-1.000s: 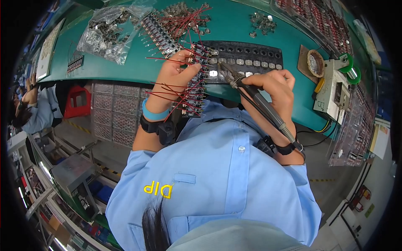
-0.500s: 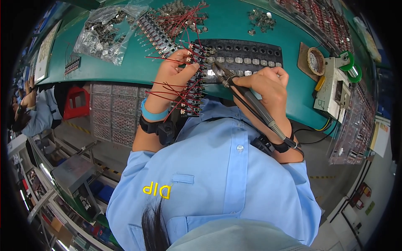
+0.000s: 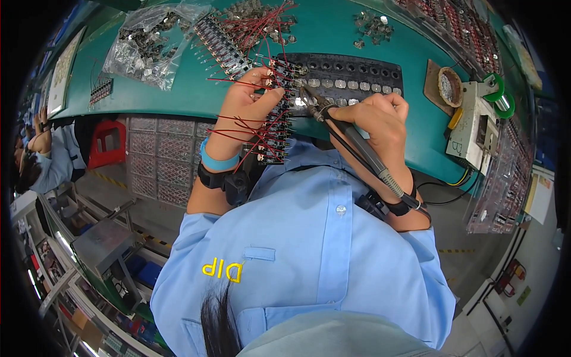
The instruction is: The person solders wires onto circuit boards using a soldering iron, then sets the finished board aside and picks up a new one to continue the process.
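My left hand (image 3: 247,110) is closed around a long strip of circuit boards (image 3: 275,128), which stands lengthwise across the left end of a black fixture tray (image 3: 345,60). Red wires trail from the strip over my wrist. In my right hand (image 3: 383,122) is a soldering iron (image 3: 363,146), held like a pen. Its tip points left at the strip's edge, close to the shiny metal tabs (image 3: 339,84) that sit in rows in the tray. I cannot tell whether the tip touches a tab.
Behind my left hand lie another board strip (image 3: 221,47), a heap of red wires (image 3: 256,27) and a clear bag of metal parts (image 3: 146,50). To the right are a round bowl (image 3: 449,87), a solder spool (image 3: 504,102) and a white soldering station (image 3: 470,128). A co-worker (image 3: 53,149) is far left.
The soldering iron and my right hand have shifted very slightly to the left. My left hand keeps its hold on the strip in nearly the same place.
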`<act>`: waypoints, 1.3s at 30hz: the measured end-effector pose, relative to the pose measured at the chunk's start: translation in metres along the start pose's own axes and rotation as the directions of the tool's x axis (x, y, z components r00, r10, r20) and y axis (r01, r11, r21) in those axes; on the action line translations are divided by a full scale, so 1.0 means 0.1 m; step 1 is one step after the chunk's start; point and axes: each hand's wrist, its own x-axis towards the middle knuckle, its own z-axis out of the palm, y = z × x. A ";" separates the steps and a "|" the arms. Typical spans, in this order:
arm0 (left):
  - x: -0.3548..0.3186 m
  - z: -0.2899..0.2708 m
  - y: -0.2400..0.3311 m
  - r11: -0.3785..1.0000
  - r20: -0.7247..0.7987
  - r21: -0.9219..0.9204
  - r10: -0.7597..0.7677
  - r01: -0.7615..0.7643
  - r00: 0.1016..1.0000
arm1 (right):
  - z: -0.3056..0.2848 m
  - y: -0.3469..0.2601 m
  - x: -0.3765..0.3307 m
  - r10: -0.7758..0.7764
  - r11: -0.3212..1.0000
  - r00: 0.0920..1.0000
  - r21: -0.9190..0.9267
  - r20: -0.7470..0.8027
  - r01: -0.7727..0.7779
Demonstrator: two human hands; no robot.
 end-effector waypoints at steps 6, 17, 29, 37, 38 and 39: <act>0.00 0.01 -0.01 1.000 -0.012 0.016 -0.002 0.002 1.000 | 0.02 -0.03 0.02 -0.037 0.998 0.999 -0.059 -0.008 0.036; -0.01 0.00 -0.03 1.000 -0.029 0.031 0.001 0.000 1.000 | 0.04 -0.08 0.05 -0.031 0.995 0.999 -0.095 -0.021 0.028; 0.00 -0.01 -0.03 1.000 -0.008 -0.005 -0.023 0.023 1.000 | 0.01 -0.09 0.04 -0.005 0.997 1.000 -0.075 -0.017 0.004; -0.01 0.01 -0.02 1.000 -0.030 0.002 -0.009 0.009 1.000 | -0.06 -0.07 0.03 0.022 0.998 0.997 -0.050 -0.073 -0.026; 0.00 0.00 -0.03 1.000 -0.028 -0.006 -0.009 0.009 1.000 | -0.06 -0.07 0.03 0.012 0.999 0.998 -0.038 -0.060 -0.014; 0.00 0.00 -0.04 1.000 -0.026 -0.006 -0.011 0.011 1.000 | -0.05 -0.06 0.03 0.002 1.000 0.999 -0.026 -0.046 -0.003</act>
